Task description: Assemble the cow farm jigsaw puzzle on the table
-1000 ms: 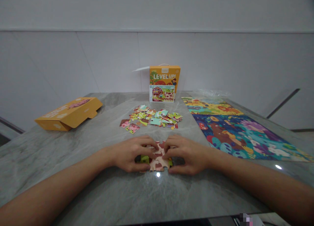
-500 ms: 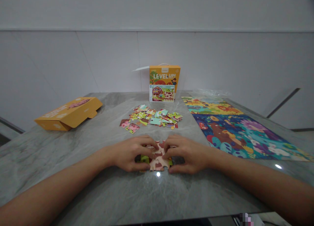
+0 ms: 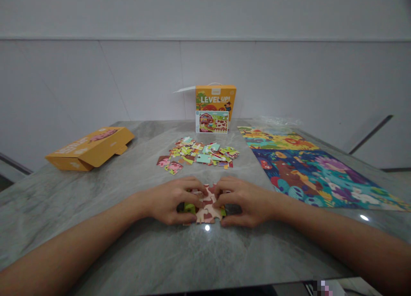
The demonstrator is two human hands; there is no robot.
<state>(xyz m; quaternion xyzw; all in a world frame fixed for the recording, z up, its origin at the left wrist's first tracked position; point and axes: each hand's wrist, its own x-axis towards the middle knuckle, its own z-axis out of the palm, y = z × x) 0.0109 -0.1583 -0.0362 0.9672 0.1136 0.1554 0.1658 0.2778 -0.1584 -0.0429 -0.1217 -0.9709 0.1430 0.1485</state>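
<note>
Several joined jigsaw puzzle pieces [image 3: 208, 210], printed with brown and pale cow patches and some green, lie on the table between my hands. My left hand [image 3: 175, 199] grips their left side, fingers curled over the top and thumb at the near edge. On the opposite side my right hand [image 3: 242, 202] holds them in the same way. Both hands cover the outer parts of the joined pieces. Just beyond my hands lies a pile of loose puzzle pieces [image 3: 204, 153], with pink pig pieces [image 3: 174, 167] at its near left.
A yellow box [image 3: 90, 147] lies at the left. Behind the pile, a picture card [image 3: 212, 122] leans on an orange "LEVEL UP!" box [image 3: 215, 97]. Two assembled puzzles, one yellow [image 3: 279, 137] and one dark blue [image 3: 321, 176], lie at the right, near clear plastic wrap [image 3: 278, 122].
</note>
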